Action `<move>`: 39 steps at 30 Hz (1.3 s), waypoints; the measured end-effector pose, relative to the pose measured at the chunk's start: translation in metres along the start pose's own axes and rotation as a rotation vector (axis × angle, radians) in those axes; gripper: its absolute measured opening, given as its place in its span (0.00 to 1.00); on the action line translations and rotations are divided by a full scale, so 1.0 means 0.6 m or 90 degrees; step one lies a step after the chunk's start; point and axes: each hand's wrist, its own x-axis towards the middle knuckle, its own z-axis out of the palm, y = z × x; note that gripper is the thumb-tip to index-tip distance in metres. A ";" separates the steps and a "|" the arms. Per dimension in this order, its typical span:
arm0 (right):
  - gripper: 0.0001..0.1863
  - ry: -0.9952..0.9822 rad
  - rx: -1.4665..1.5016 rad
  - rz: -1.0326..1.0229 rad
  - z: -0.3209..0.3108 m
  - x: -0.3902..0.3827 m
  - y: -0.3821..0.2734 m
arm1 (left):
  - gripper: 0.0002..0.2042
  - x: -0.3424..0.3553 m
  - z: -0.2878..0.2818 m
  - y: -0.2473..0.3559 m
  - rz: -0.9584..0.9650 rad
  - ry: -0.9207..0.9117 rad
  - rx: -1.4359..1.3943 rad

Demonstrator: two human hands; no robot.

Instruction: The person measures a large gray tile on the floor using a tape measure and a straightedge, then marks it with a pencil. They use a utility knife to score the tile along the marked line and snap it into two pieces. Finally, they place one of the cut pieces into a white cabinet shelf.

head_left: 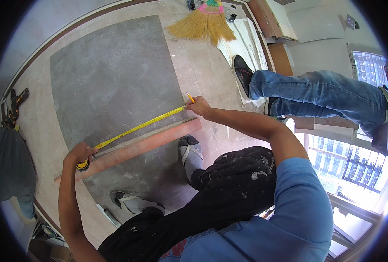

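Observation:
A yellow tape blade [139, 126] is stretched across the lower part of a large grey square tile [111, 78], just above a long reddish wooden bar [128, 148]. At the lower left, my left hand [80, 153] grips the yellow-and-black tape measure case [82, 165], near the bar's left end. My right hand [197, 106] is closed at the far end of the blade, by the tile's right edge, and also holds a short yellow pencil [190, 97] pointing up. My sandalled feet [189, 159] are behind the bar on another grey surface.
Another person's legs [316, 85] in jeans and dark shoes stand at the right beside white sheeting [242, 37]. A straw broom [205, 24] lies at the top. A black-and-orange power tool [17, 105] and dark fabric [8, 161] are at the left. Bright windows are at the right.

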 end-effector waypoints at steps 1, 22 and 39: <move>0.13 0.000 0.016 -0.007 0.002 0.002 0.005 | 0.26 0.005 0.003 -0.001 0.005 0.006 -0.008; 0.11 -0.470 0.309 0.210 -0.050 -0.001 -0.027 | 0.25 0.028 0.024 -0.019 0.010 0.010 -0.037; 0.10 -0.387 0.056 0.017 -0.066 0.015 -0.051 | 0.27 0.021 0.027 -0.021 0.010 0.020 -0.021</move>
